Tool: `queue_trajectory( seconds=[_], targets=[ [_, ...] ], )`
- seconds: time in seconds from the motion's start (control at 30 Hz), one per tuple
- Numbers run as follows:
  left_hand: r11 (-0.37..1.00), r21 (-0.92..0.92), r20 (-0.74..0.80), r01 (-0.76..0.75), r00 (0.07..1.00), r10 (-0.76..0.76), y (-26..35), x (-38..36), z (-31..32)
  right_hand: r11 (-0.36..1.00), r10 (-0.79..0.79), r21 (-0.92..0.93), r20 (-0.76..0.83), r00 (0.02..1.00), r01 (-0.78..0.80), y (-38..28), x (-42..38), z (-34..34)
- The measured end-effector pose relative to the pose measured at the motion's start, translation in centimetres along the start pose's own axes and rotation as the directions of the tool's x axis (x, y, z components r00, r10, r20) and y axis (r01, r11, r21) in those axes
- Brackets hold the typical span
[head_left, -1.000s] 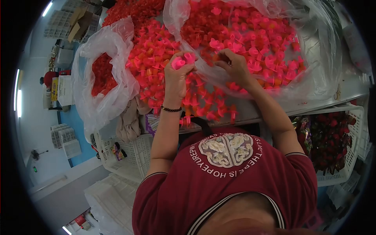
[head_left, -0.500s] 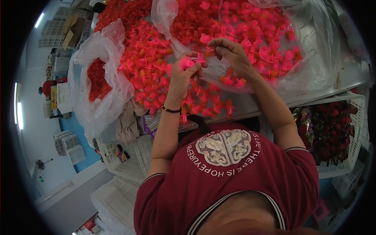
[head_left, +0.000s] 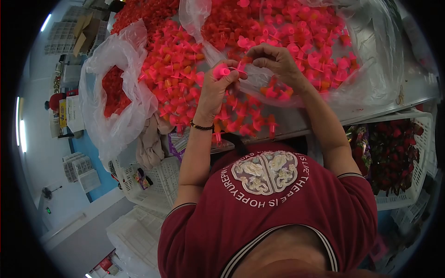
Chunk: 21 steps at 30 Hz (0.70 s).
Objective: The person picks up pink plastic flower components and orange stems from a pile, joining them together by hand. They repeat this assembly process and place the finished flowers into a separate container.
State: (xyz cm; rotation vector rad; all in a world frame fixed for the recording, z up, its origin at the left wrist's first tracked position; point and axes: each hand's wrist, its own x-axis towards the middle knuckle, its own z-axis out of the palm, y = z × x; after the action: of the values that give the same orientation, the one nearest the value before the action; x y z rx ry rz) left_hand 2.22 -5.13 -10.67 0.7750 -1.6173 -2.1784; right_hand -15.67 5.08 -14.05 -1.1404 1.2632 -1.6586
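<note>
A bright-pink tubular plastic piece [head_left: 221,71] was clasped by the left hand [head_left: 214,88], apparently for steadiness; beside that grip, the right hand [head_left: 281,66] was nearly pinched together, contents unclear.

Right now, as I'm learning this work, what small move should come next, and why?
Probably ease the small red piece, seemingly pinched by the right hand, against the nearest pink piece in the left hand: the two look touching or nearly so, though whether they're joined is unclear.
</note>
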Motion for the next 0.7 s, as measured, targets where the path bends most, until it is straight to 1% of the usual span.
queue_trajectory(
  seconds=[0.07, 0.2, 0.27, 0.3, 0.37, 0.4, 0.47, 0.5, 0.57, 0.6, 0.67, 0.7],
  targets=[
    [1.000, 0.014, 0.000, -0.008, 1.000, 0.008, 0.2, 0.0, 0.1, 0.999, 0.040, 0.001, 0.020, 0.999, -0.040, 0.4, 0.1, -0.4],
    [0.998, 0.069, 0.033, -0.011, 0.999, 0.008, 0.2, -0.1, 0.1, 1.000, 0.013, -0.002, -0.033, 0.999, -0.013, 0.1, 0.0, 0.0],
    [0.992, 0.123, 0.051, -0.004, 0.999, -0.003, 0.2, -0.1, 0.2, 0.983, -0.068, -0.172, -0.039, 0.997, 0.060, 0.6, 0.1, -0.2],
    [0.992, 0.124, 0.052, -0.003, 0.999, -0.004, 0.2, -0.1, 0.3, 0.983, -0.068, -0.171, -0.041, 0.997, 0.060, 0.5, 0.0, -0.2],
    [0.990, 0.136, 0.047, -0.026, 0.999, 0.019, 0.1, -0.1, 0.6, 0.925, -0.110, -0.372, -0.076, 0.991, 0.074, 0.1, 0.0, 0.0],
    [0.990, 0.137, 0.048, -0.025, 0.999, 0.019, 0.3, -0.1, 0.7, 0.925, -0.110, -0.372, -0.077, 0.991, 0.074, 0.3, 0.0, -0.1],
    [0.980, 0.196, 0.072, -0.021, 0.997, 0.007, 0.7, -0.2, 0.9, 0.860, -0.175, -0.487, 0.005, 0.985, 0.155, 0.8, 0.1, -0.3],
    [0.980, 0.196, 0.072, -0.021, 0.997, 0.007, 0.7, -0.2, 0.9, 0.860, -0.174, -0.487, 0.005, 0.985, 0.155, 1.0, 0.0, -0.2],
    [0.980, 0.201, 0.053, -0.006, 0.999, -0.005, 0.7, -0.2, 1.0, 0.848, -0.258, -0.483, -0.019, 0.966, 0.217, 1.4, 0.1, 0.3],
    [0.980, 0.201, 0.053, -0.005, 0.999, -0.006, 0.6, -0.2, 0.9, 0.848, -0.258, -0.483, -0.019, 0.966, 0.217, 1.5, 0.1, 0.5],
    [0.986, 0.166, 0.033, 0.007, 0.999, -0.013, 0.3, -0.2, 1.0, 0.901, -0.178, -0.409, -0.050, 0.983, 0.142, 1.4, -0.1, 1.0],
    [0.986, 0.165, 0.034, 0.006, 0.999, -0.012, 0.3, -0.2, 1.1, 0.901, -0.178, -0.411, -0.050, 0.983, 0.142, 1.4, -0.1, 1.2]
  ],
)
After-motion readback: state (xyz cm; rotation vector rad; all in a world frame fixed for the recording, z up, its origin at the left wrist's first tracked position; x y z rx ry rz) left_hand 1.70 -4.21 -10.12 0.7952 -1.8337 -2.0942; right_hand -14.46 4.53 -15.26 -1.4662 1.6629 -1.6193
